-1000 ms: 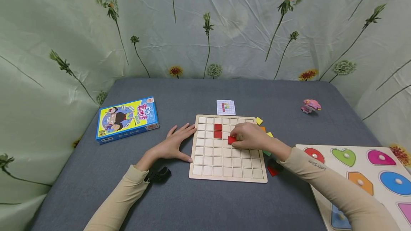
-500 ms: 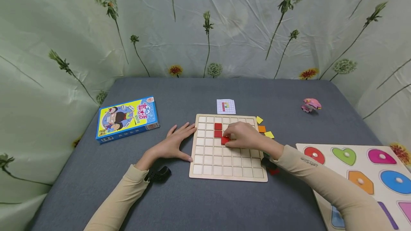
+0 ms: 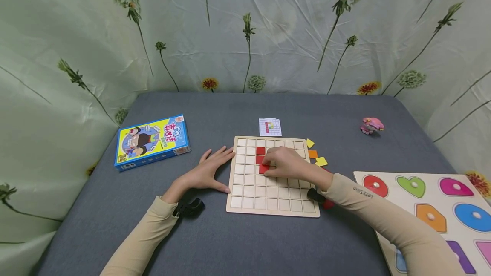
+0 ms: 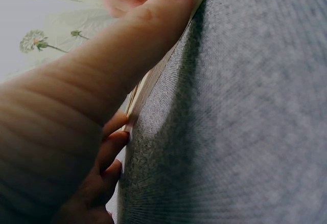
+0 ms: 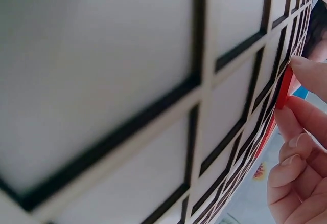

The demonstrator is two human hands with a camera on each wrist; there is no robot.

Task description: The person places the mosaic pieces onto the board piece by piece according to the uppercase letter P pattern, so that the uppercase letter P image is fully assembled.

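A wooden grid board (image 3: 272, 214) lies on the table, with two red square tiles, the upper one (image 3: 260, 151) and the lower one (image 3: 260, 159), in one column. My right hand (image 3: 285, 164) pinches a third red square tile (image 3: 263, 169) just below them, between thumb and fingertips. In the right wrist view this tile (image 5: 284, 88) stands tilted against the grid; whether it sits in a cell I cannot tell. My left hand (image 3: 212, 171) rests with fingers spread at the board's left edge. Its thumb and fingertips touch that edge in the left wrist view.
A small pattern card (image 3: 270, 127) lies behind the board. Loose yellow (image 3: 321, 162) and orange tiles (image 3: 313, 154) lie to its right. A blue-yellow box (image 3: 152, 143) stands left, a pink toy (image 3: 371, 125) back right, a shape puzzle board (image 3: 399, 195) front right.
My right hand has moved left across the board with the pinched red tile, which is now below the two other red tiles. My left hand has stayed at the board's left edge.
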